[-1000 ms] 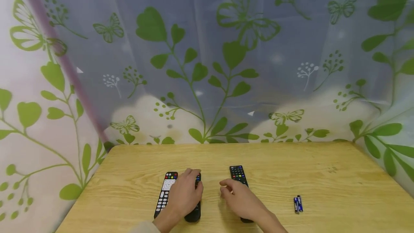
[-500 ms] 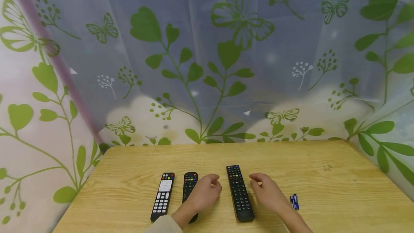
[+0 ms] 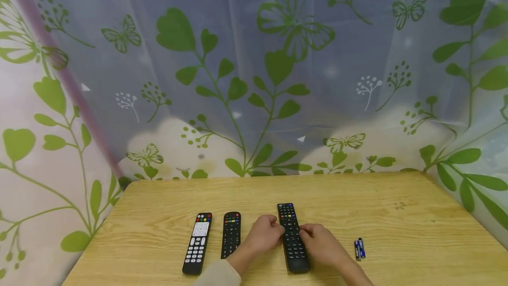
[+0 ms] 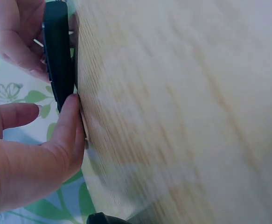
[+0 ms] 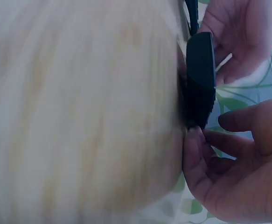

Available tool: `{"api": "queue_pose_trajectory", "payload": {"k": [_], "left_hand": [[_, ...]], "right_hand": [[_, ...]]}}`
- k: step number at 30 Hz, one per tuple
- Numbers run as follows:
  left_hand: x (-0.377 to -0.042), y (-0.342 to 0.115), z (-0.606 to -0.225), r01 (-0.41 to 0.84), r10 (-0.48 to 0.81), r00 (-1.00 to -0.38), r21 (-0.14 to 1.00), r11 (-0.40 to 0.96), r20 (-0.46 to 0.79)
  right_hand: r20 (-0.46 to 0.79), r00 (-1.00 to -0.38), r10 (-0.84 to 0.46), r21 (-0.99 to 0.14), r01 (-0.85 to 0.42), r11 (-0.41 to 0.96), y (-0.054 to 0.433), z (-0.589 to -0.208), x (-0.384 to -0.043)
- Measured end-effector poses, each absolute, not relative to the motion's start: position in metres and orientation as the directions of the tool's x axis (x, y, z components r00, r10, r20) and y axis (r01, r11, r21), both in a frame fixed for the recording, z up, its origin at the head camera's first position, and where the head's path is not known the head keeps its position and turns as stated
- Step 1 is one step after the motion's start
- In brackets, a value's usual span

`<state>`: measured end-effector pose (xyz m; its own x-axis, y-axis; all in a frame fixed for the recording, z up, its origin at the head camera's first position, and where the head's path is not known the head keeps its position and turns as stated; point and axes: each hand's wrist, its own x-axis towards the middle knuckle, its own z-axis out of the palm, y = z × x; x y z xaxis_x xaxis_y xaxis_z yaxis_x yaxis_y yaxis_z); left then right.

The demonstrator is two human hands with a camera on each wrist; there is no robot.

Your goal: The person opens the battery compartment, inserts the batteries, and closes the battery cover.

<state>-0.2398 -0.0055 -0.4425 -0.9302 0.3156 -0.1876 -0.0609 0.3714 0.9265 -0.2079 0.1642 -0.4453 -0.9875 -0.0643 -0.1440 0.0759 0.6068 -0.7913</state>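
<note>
A long black remote control [image 3: 293,248] lies on the table between my two hands in the head view. My left hand [image 3: 263,235] touches its left edge with the fingertips. From the other side, the fingertips of my right hand [image 3: 322,244] meet the right edge. In the left wrist view, the left thumb stays apart from the remote control [image 4: 56,46] while a finger reaches its lower edge. The right wrist view likewise has the right thumb off the remote control [image 5: 201,70], fingertips at its lower side.
Left of my hands lie a black remote control with white buttons [image 3: 197,244] and a second black one [image 3: 231,233], partly behind the left forearm. Two blue batteries [image 3: 359,249] are to the right on the wooden table [image 3: 381,197]. A patterned curtain [image 3: 254,78] hangs behind.
My left hand has left the middle remote control and moved right to the long one. My right hand went from above that remote control to its right, then came back to its right edge.
</note>
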Motion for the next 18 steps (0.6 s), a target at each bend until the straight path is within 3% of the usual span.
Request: {"api": "queue_pose_trajectory", "payload": {"k": [4,11,18], "left_hand": [[-0.242,-0.004,-0.445,-0.103,0.304,-0.926,0.923,0.371,-0.226],[-0.243,-0.006,-0.446,-0.200,0.280,-0.914,0.926,0.319,-0.293],[-0.239,-0.008,-0.440,-0.200,0.218,-0.942,0.948,0.246,-0.256]], "right_hand": [[-0.145,-0.984,-0.101,-0.768,0.048,0.638,0.160,-0.448,-0.208],[-0.158,-0.980,-0.121,-0.819,0.061,0.570,0.157,-0.446,-0.206],[-0.097,-0.981,-0.167,-0.856,-0.004,0.517,0.155,-0.436,-0.198]]}}
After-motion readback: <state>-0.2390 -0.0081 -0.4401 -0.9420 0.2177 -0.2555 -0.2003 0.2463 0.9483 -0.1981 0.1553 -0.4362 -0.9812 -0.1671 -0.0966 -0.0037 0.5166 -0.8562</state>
